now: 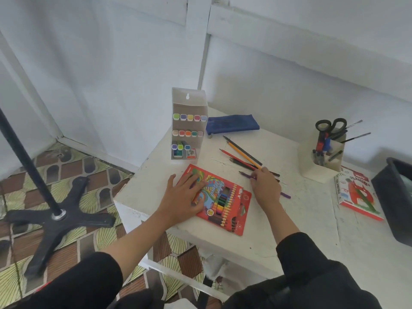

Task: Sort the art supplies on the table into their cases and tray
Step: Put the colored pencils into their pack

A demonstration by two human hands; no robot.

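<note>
A red coloured-pencil case [225, 201] lies flat on the white table [301, 230]. My left hand [182, 195] rests flat on the case's left end with fingers spread. My right hand [265, 186] lies over a purple pencil [285, 195] and pinches it near its tip. Several loose pencils [242, 153], among them orange, red and dark ones, lie just beyond my right hand. A white marker case [188, 128] stands upright at the table's back left, with coloured marker caps showing in rows.
A blue pouch [231, 124] lies behind the pencils. A white holder [323, 152] with scissors and brushes stands at the right. An oil-pastel box [356, 192] and a black tray [394, 197] sit at the far right. A black stand base [55, 217] is on the floor.
</note>
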